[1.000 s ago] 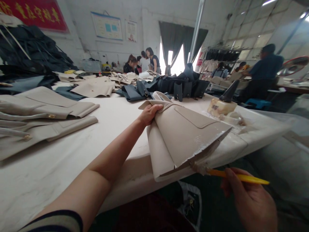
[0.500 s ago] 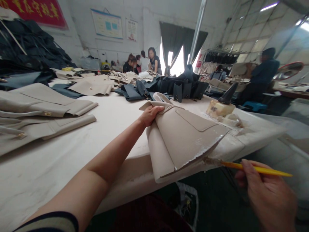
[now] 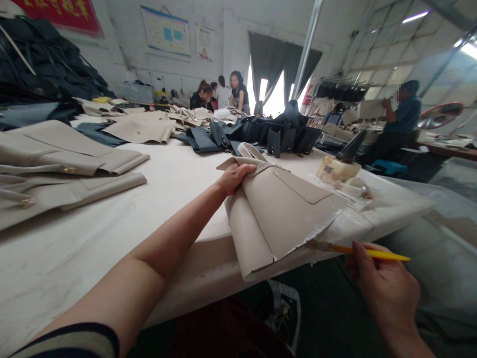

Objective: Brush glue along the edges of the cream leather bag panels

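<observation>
At the near edge of the white-topped work table, a folded beige leather panel is held up in the head view, its lower corner jutting out past the table's rim. The panel is gripped by the left hand, closed firmly on the upper fold, with the fingers wrapped over the leather. The right hand is drawn narrow around a yellow applicator stick, and the stick's pale, clogged tip is set right at the panel's raw edge. And there is the change: the right hand has been brought in closer to the leather than a moment ago, and the stick has been swung flatter, lying almost level now. A rough whitish coating is seen along that edge, thick and uneven. Just beyond the panel, a pale block crusted with residue sits on the table, with a dark cone rising from it. Stacked beige leather pieces are spread to the left, black bags are lined up ahead, and a co-worker is seen working off to the right.
</observation>
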Tool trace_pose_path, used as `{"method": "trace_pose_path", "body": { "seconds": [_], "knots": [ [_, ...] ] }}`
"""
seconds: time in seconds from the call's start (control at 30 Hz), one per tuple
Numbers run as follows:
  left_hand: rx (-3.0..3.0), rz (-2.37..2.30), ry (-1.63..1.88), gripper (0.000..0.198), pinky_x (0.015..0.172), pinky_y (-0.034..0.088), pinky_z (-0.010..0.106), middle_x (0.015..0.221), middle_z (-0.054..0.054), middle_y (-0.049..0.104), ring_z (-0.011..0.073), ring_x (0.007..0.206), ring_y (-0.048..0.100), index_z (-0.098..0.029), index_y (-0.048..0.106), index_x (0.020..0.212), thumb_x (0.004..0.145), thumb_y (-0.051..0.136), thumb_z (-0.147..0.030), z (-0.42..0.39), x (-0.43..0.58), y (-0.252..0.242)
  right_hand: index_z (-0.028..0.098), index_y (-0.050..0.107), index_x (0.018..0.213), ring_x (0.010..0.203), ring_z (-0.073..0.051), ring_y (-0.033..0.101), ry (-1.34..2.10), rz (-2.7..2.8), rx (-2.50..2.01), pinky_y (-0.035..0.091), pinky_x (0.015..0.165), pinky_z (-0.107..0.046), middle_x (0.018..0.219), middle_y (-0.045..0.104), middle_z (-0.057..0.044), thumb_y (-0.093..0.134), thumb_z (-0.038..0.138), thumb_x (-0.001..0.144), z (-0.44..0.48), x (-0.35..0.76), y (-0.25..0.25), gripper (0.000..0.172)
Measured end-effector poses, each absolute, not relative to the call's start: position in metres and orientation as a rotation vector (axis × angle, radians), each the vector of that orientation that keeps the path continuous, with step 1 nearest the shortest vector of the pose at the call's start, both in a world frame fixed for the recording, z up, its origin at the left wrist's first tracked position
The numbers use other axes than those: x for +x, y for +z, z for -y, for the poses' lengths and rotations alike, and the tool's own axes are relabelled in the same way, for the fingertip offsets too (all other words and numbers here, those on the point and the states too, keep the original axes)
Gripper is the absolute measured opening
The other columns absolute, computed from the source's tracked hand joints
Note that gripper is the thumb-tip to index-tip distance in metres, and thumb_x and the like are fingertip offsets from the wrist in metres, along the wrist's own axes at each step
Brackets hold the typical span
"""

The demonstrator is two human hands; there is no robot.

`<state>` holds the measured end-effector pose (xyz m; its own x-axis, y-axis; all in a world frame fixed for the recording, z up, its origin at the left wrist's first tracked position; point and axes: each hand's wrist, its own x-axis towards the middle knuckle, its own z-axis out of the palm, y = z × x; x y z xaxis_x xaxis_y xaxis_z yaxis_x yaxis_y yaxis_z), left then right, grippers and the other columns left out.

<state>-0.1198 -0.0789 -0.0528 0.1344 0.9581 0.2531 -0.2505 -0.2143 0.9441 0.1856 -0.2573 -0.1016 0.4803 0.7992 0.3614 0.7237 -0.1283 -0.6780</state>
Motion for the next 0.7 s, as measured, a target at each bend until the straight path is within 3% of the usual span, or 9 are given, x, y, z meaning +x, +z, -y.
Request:
{"method": "trace_pose_path", "body": {
  "seconds": [0.13,0.37,0.57,0.7],
  "knots": [
    [1.286,-0.798,1.362,0.022,0.064,0.048,0.025,0.070,0.001,0.068,0.0153,0.066,0.059,-0.014,0.067,0.075,0.066,0.067,-0.035,0.078,-0.119,-0.054,0.020,0.067,0.078,0.052,-0.025,0.059,0.062,1.223,-1.882,0.044,0.056,-0.036,0.056,0.060,-0.004,0.043,0.076,0.072,0.251,0.188,-0.097,0.062],
    [1.266,-0.797,1.357,0.022,0.064,0.048,0.026,0.069,0.001,0.068,0.0155,0.065,0.059,-0.015,0.067,0.074,0.065,0.067,-0.035,0.078,-0.118,-0.055,0.021,0.064,0.078,0.048,-0.019,0.057,0.400,1.435,-1.722,0.043,0.048,-0.029,0.056,0.059,-0.002,0.046,0.078,0.084,0.294,0.145,-0.109,0.061],
    [1.274,-0.780,1.346,0.025,0.065,0.048,0.026,0.068,0.000,0.067,0.0155,0.065,0.059,-0.015,0.065,0.074,0.063,0.067,-0.037,0.078,-0.117,-0.055,0.020,0.066,0.081,0.055,-0.025,0.060,0.115,1.204,-1.889,0.044,0.055,-0.035,0.056,0.060,-0.004,0.040,0.089,0.068,0.262,0.176,-0.098,0.075],
    [1.286,-0.773,1.353,0.029,0.065,0.048,0.026,0.066,-0.001,0.066,0.0147,0.064,0.058,-0.014,0.064,0.073,0.061,0.069,-0.040,0.075,-0.119,-0.057,0.021,0.066,0.079,0.054,-0.025,0.059,0.138,1.179,-1.921,0.044,0.054,-0.036,0.056,0.060,-0.004,0.039,0.091,0.064,0.265,0.172,-0.094,0.077]
  ]
}}
